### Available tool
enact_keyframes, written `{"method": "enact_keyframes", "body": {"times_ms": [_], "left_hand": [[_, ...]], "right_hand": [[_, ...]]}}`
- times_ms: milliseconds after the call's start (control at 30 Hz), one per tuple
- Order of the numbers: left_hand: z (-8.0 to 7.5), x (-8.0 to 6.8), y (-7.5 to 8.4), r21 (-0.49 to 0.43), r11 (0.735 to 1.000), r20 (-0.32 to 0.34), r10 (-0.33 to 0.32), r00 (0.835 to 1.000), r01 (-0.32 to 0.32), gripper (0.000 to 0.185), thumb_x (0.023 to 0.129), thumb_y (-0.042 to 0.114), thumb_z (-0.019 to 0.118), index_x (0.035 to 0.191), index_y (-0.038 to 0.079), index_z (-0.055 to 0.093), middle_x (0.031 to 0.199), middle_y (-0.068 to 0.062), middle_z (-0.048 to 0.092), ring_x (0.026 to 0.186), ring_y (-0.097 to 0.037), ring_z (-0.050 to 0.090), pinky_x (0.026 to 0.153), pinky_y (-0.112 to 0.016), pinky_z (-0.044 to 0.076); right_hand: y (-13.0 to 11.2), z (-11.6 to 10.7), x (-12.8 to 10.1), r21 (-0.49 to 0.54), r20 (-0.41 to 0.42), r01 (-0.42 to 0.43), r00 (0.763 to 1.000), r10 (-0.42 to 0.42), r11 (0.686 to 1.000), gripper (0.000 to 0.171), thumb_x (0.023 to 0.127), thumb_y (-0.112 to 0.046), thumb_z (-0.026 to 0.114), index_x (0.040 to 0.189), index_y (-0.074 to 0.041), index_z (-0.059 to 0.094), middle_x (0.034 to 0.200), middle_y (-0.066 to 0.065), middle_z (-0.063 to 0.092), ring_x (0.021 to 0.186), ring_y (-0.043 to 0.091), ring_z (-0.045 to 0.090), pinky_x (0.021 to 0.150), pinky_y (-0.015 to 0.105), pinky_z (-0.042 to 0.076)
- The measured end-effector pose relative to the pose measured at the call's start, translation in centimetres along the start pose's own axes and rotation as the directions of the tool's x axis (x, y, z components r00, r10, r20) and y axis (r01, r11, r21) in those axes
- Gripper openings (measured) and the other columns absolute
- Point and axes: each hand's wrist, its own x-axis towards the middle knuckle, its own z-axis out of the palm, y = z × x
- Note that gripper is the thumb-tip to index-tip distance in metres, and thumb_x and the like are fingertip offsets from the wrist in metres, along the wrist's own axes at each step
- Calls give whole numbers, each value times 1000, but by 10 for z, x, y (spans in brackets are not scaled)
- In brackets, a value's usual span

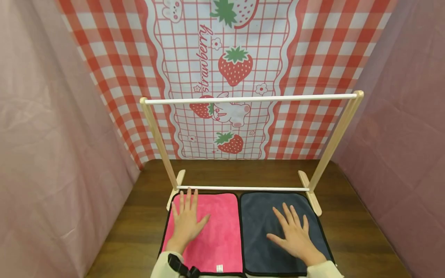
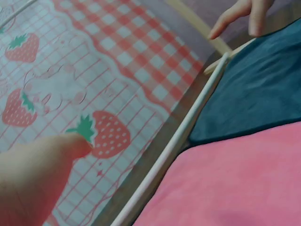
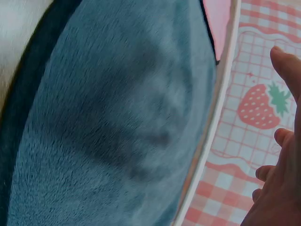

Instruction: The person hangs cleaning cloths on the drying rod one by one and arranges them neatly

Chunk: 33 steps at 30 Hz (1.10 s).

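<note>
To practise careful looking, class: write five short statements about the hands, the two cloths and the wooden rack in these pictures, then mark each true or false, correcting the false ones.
1. The left hand lies flat on the pink cloth. True.
2. The right hand holds the grey cloth bunched in a tight grip. False: its fingers are spread flat on the cloth.
3. The two cloths lie side by side on the wooden table. True.
4. A cloth hangs over the rack's top bar. False: the bar is bare.
5. The backdrop shows blue stripes. False: it is red-and-white check with strawberries.
</note>
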Motion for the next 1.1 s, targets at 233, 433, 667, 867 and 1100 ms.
{"method": "enact_keyframes", "body": {"times_ms": [233,433,667,867,1100], "left_hand": [[-25,28,-32,-132,991,-96,-46,994,33,95,86,35,71,156,-2,18,161,-26,16,146,-48,11,111,-72,11],[-47,66,-62,-343,938,-202,-116,973,40,96,86,23,74,156,-4,14,160,-28,13,146,-47,11,115,-66,11],[-79,111,-79,-653,756,-303,-312,901,43,94,87,5,73,158,0,11,158,-28,15,146,-40,18,119,-51,20],[-104,142,-76,-823,568,-288,-425,858,5,91,87,-5,68,158,2,10,158,-22,22,143,-38,27,118,-48,26],[-116,164,-70,-838,545,-281,-405,870,-16,83,88,-7,66,156,1,19,152,-22,33,137,-33,37,112,-49,36]], "right_hand": [[20,9,11,-28,16,-19,1000,19,999,91,81,-55,74,152,-13,38,158,27,21,143,50,13,104,79,5],[35,20,21,-3,56,-52,997,52,999,98,78,-59,75,153,-9,36,158,29,20,142,53,12,102,81,5],[46,35,32,36,126,-89,988,83,995,104,76,-63,74,155,-9,32,158,32,16,142,55,8,101,82,2],[54,46,36,35,171,-130,978,122,991,109,72,-68,74,154,-9,33,158,33,13,141,58,5,101,82,-2],[62,55,30,44,260,-198,949,180,979,111,72,-70,73,155,-8,33,158,34,5,140,61,0,99,84,-6]]}}
